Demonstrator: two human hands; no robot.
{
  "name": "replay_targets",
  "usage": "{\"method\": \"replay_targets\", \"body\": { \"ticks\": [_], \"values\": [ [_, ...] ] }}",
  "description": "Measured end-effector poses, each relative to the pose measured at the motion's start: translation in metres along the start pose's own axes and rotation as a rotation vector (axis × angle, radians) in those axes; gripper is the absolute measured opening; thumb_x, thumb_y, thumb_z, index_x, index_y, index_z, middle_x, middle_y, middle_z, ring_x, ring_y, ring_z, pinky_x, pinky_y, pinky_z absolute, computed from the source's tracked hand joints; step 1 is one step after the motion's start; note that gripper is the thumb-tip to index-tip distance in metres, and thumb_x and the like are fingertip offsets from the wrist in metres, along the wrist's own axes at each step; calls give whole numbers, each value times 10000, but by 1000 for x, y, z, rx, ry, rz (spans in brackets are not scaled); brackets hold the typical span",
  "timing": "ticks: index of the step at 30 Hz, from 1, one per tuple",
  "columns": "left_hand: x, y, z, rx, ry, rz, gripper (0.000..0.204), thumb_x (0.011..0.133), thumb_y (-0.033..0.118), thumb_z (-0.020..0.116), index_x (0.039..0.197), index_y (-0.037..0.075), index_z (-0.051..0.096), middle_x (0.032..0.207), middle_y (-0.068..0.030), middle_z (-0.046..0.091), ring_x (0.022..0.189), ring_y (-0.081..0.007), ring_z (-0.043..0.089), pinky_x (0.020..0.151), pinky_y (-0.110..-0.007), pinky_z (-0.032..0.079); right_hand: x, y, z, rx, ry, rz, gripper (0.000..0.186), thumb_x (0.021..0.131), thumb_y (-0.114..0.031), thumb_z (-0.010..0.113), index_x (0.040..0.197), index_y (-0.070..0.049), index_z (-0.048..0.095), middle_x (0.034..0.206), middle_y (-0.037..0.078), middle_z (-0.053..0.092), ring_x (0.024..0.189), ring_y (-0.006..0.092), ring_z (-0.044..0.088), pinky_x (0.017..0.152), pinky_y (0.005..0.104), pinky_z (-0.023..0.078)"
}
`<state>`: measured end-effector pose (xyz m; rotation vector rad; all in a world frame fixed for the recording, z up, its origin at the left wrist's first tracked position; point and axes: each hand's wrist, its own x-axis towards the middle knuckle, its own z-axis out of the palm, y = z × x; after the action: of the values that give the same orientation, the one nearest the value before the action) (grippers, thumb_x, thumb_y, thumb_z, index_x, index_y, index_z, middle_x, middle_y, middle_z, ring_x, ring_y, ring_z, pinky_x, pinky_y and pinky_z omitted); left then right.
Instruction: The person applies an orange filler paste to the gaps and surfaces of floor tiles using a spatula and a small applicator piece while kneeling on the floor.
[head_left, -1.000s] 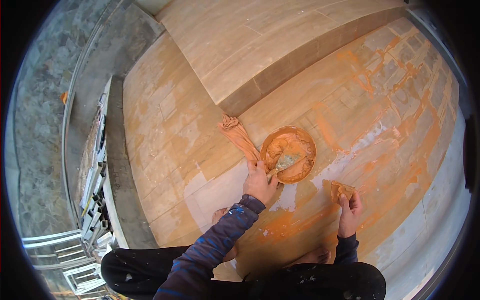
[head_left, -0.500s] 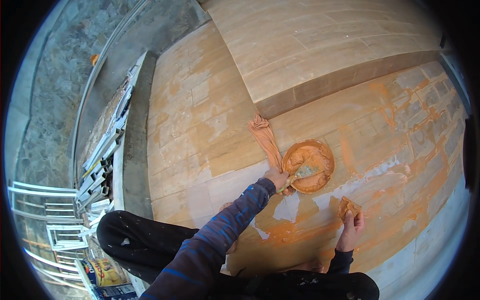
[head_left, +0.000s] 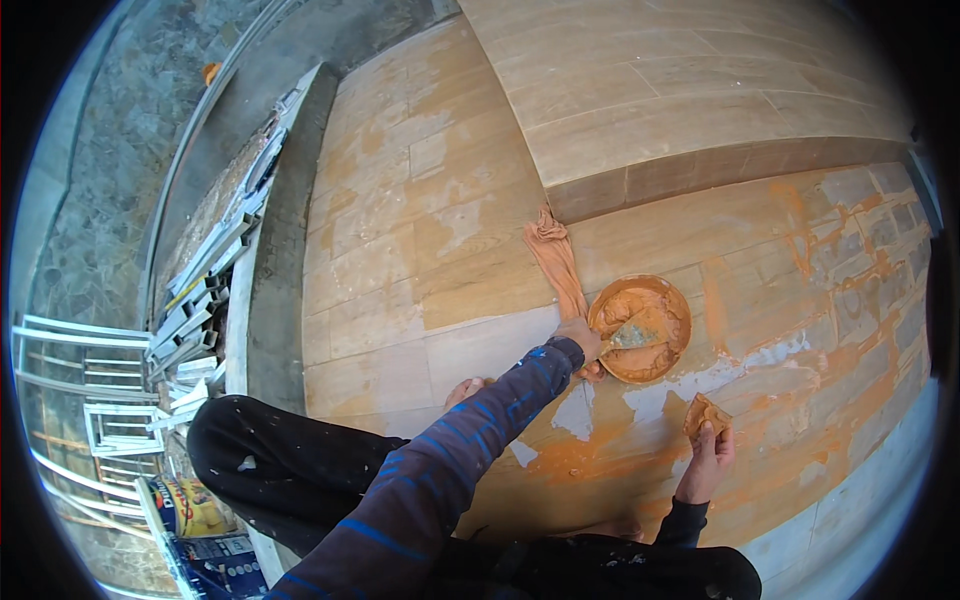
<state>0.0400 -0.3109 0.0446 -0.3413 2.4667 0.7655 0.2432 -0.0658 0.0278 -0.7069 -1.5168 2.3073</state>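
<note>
Item one: our left hand (head_left: pixel 578 335) is closed around the handle of a small trowel (head_left: pixel 630 333), whose blade lies inside a round bowl (head_left: pixel 680 325) of orange paste. The bowl sits on the tiled floor (head_left: pixel 420 260) at about 3 o'clock from that hand, its rim just beside our knuckles.

Item two: our right hand (head_left: pixel 705 455) pinches a small orange-stained pad (head_left: pixel 703 412) between its fingers, pressing it against the floor at about 5 o'clock from the bowl, near it but not touching.

Item three: an orange cloth (head_left: pixel 555 255), twisted long, lies on the tiles at 11 o'clock from the bowl, its lower end reaching our left hand.

Item four: smears of orange paste and pale patches cover the tiles around the bowl and out toward 3 o'clock.

Item five: a raised step (head_left: pixel 700 175) of the same tile runs across at 12 o'clock.

Item six: a bare foot (head_left: pixel 465 388) shows at 8 o'clock from the left hand.

Item seven: metal frames (head_left: pixel 190 320) are stacked at 9 o'clock, beyond the floor's edge.
</note>
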Motion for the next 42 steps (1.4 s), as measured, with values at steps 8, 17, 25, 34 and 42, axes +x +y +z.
{"method": "replay_targets", "body": {
  "ticks": [8, 17, 25, 34, 42],
  "values": [
    [21, -25, 8, 193, 62, 218, 399, 991, 274, 553, 1102, -92, 667, 910, -245, 751, 664, -309, 754, 532, -385, 609, -4, 0, -2, 24, 10, -14, 229, 1047, -113, 597, 1236, 13, 630, 1165, 74, 687, 1035, 132, 652, 917, 300, 528],
    [-26, -2, -30, -217, -145, 140, 309, 1030, 189, 487, 1198, -35, 619, 783, -94, 750, 574, -174, 713, 476, -318, 576, -5, 0, -11, 0, 83, -20, 243, 1043, -129, 615, 1244, 6, 636, 1147, 64, 697, 1033, 127, 648, 930, 305, 522],
    [-26, 8, -27, -395, -232, 225, 226, 1047, 186, 492, 1107, -12, 583, 732, -99, 724, 515, -166, 684, 446, -316, 541, -1, -7, -17, -65, 136, -48, 239, 1043, -132, 617, 1236, 7, 632, 1146, 61, 692, 1028, 124, 638, 928, 307, 519],
    [-81, 75, -74, -465, -377, 215, 180, 1080, 214, 458, 1068, 46, 519, 727, -61, 633, 510, -152, 650, 417, -298, 491, -94, -66, -90, -791, 75, 182, 240, 1034, -241, 614, 1167, -43, 635, 1039, 46, 689, 921, 157, 636, 807, 318, 500],
    [-186, 110, -260, -628, -516, 188, 180, 1074, 221, 491, 1025, 48, 501, 670, -72, 584, 482, -181, 645, 424, -347, 477, -231, -251, -60, -1226, 153, 532, 298, 1011, -319, 625, 1004, -27, 685, 909, 82, 738, 828, 188, 687, 717, 375, 530]
  ]
}}
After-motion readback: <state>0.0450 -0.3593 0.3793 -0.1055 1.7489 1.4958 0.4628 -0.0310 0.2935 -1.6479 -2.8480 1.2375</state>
